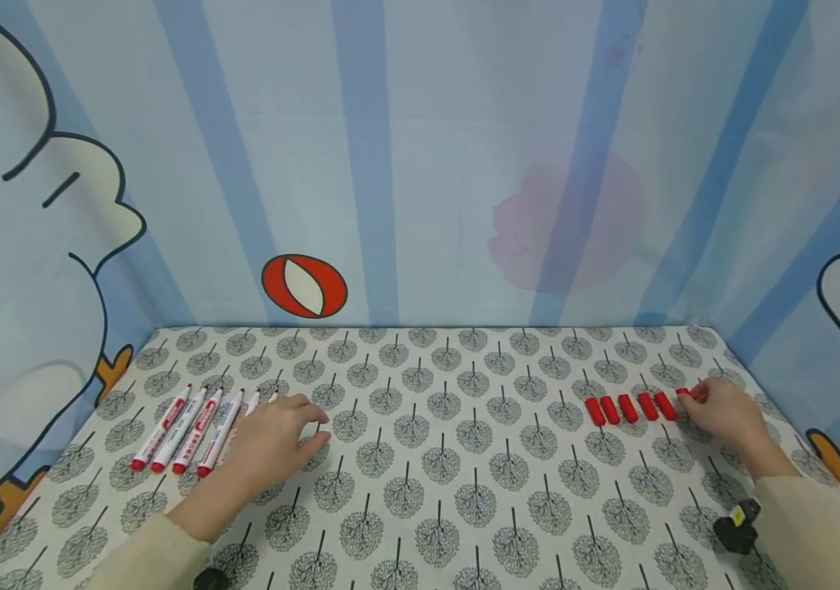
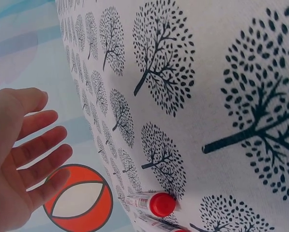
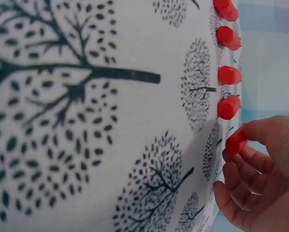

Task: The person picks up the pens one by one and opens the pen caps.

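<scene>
My right hand [image 1: 729, 414] pinches a red marker cap [image 3: 236, 139] between thumb and fingers, at the right end of a row. Several more red caps [image 1: 628, 408] lie side by side to its left. Over on the left, several white whiteboard markers [image 1: 191, 434] with red ends lie slanted in a row. Above the right side of that row is my left hand [image 1: 272, 438], its fingers apart and loosely bent, holding nothing. It partly hides the rightmost markers. In the left wrist view, the red end of a marker [image 2: 162, 204] shows below the hand.
A white cloth with dark tree prints covers the table [image 1: 464, 508]. Behind and at both sides hangs a blue striped curtain [image 1: 434, 164] with cartoon figures. A black wrist device [image 1: 737, 528] with a yellow mark sits by the right sleeve.
</scene>
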A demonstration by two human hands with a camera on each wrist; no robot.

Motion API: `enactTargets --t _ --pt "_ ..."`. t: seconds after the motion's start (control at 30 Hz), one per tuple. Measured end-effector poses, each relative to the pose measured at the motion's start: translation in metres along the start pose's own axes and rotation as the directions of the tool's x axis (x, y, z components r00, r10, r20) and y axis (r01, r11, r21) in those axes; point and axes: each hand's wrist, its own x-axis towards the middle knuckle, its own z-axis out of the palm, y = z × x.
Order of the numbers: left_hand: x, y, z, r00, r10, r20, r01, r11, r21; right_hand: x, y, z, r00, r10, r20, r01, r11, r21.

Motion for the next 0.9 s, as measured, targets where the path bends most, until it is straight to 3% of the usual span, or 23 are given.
enactTargets --t 0.3,0.9 --pt "-0.0005 0.0032 -0.0011 1.000 -0.012 0.006 0.012 1.000 0.003 0.0007 0.0052 0.0059 0.998 0.034 0.044 -0.034 0.999 -0.003" --pt "0.0032 -0.0009 -0.0034 1.000 0.000 0.028 -0.001 0.999 0.033 0.0006 0.0030 0.0046 0.999 0.039 -0.008 -0.039 0.999 -0.010"
